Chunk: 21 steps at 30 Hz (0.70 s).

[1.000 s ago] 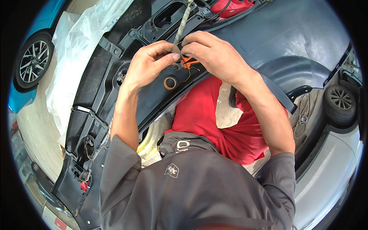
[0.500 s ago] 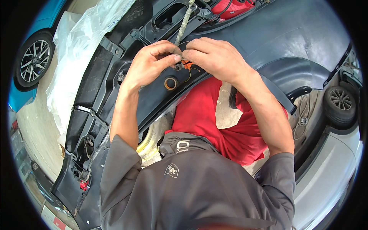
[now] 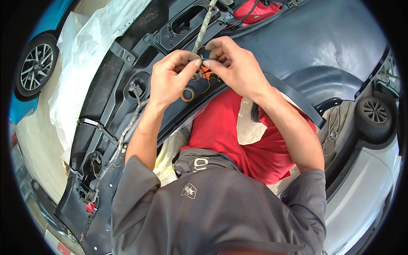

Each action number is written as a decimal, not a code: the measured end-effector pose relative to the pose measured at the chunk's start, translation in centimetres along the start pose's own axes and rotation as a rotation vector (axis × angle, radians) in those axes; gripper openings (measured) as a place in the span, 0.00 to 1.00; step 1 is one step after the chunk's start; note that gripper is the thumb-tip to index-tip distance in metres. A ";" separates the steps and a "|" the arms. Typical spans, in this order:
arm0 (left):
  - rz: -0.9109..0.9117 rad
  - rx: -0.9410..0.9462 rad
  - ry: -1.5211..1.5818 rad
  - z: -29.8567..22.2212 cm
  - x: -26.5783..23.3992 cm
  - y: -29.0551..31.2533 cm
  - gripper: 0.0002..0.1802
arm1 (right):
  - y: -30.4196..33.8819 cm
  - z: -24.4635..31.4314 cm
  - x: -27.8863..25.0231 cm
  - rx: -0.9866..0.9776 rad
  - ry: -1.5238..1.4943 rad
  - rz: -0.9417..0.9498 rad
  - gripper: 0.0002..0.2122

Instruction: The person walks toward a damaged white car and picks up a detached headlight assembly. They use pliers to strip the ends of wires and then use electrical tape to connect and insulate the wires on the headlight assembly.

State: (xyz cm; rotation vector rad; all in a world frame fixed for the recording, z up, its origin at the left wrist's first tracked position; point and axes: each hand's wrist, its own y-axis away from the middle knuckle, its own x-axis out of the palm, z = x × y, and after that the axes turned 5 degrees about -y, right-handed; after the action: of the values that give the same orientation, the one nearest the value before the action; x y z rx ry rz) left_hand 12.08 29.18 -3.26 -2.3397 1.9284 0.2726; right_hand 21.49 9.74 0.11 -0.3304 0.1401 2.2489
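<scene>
A thin green wire [image 3: 205, 59] runs between the fingertips of my two hands. My left hand [image 3: 172, 76] pinches its end between thumb and forefinger. The thumb of my right hand [image 3: 239, 70] presses on the wire from the other side; its forefinger is raised and bent, and the other fingers are partly hidden. Just beneath sits an orange part [image 3: 207, 72], perhaps a connector, half covered by the right thumb. A fabric-wrapped wiring harness [image 3: 205, 26] comes down to the fingers from above. Beside the left wrist, a tape roll [image 3: 187, 94] lies on the dark panel.
A dark car fender [image 3: 314, 38] stretches to the right. Red parts [image 3: 255, 12] show at the top. On the left are clear plastic sheeting [image 3: 80, 76] and a blue car's wheel [image 3: 37, 67]. A loose wheel [image 3: 374, 117] is at the right, above a silver panel [image 3: 361, 187].
My right forefinger has lifted off the pinch, baring the green wire. My left hand has shifted slightly right and down. The left forearm has moved, uncovering more of the harness beside it.
</scene>
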 end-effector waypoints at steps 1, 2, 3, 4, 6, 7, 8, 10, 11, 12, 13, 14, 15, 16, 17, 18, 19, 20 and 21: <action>0.022 -0.084 0.050 -0.2 -0.1 -0.1 0.08 | 0.1 -0.6 -0.2 -0.219 0.183 -0.016 0.12; 0.040 -0.114 0.079 -0.2 -0.3 -0.3 0.08 | 0.2 -1.2 -0.3 -0.440 0.364 -0.033 0.13; 0.058 -0.144 0.108 -0.2 -0.6 -0.6 0.09 | 0.3 -1.5 -0.2 -0.486 0.469 -0.022 0.17; 0.080 -0.173 0.138 -0.1 -0.7 -0.8 0.09 | 0.3 -1.4 -0.2 -0.531 0.509 -0.021 0.17; 0.097 -0.176 0.163 0.2 -1.1 -0.9 0.10 | 0.2 -1.2 -0.3 -0.622 0.589 -0.021 0.17; 0.106 -0.176 0.164 0.4 -1.2 -0.9 0.10 | 0.0 -1.3 -0.3 -0.650 0.601 -0.035 0.17; 0.116 -0.176 0.166 0.4 -1.2 -1.0 0.10 | -0.2 -1.6 -0.2 -0.678 0.613 -0.050 0.17; 0.105 -0.188 0.167 0.2 -1.2 -1.0 0.09 | -0.6 -1.9 -0.2 -0.700 0.610 -0.059 0.16; 0.100 -0.195 0.168 0.1 -1.1 -0.9 0.08 | -0.7 -2.0 -0.2 -0.693 0.596 -0.053 0.15; 0.056 -0.113 0.068 0.0 -0.9 -0.8 0.07 | -0.8 -2.0 -0.2 -0.687 0.582 -0.048 0.15; 0.012 -0.033 -0.032 -0.2 -0.6 -0.4 0.07 | -0.6 -1.9 0.0 -0.561 0.534 -0.035 0.14; -0.032 0.048 -0.131 -0.5 -0.2 -0.2 0.07 | -0.3 -1.6 0.3 -0.436 0.486 -0.021 0.14; -0.085 0.310 -0.374 -1.1 -0.1 -0.2 0.07 | -0.2 -1.5 0.4 -0.311 0.436 -0.008 0.13; -0.102 0.490 -0.530 -0.7 -0.1 -0.3 0.08 | -0.3 -1.0 0.1 -0.059 0.278 0.066 0.13; -0.107 0.576 -0.600 -0.7 -0.1 -0.2 0.08 | -0.6 0.0 -0.5 0.192 0.116 0.141 0.14; -0.113 0.662 -0.669 -0.7 0.0 -0.2 0.07 | -0.9 0.8 -1.0 0.441 -0.049 0.214 0.14; -0.099 0.628 -0.645 -0.7 0.0 -0.2 0.07 | -1.2 1.1 -1.4 0.630 -0.229 0.238 0.16; -0.086 0.595 -0.621 -0.7 -0.1 -0.2 0.07 | -0.9 0.6 -1.4 0.519 -0.203 0.229 0.15; -0.073 0.562 -0.597 -0.7 -0.1 -0.3 0.07 | -0.3 -0.4 -1.2 0.409 -0.176 0.220 0.15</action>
State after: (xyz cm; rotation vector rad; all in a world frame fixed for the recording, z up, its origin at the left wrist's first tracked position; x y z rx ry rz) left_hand 12.39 29.19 -2.54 -1.7054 1.3975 0.3233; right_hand 22.54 9.00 0.04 0.1074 0.5563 2.3820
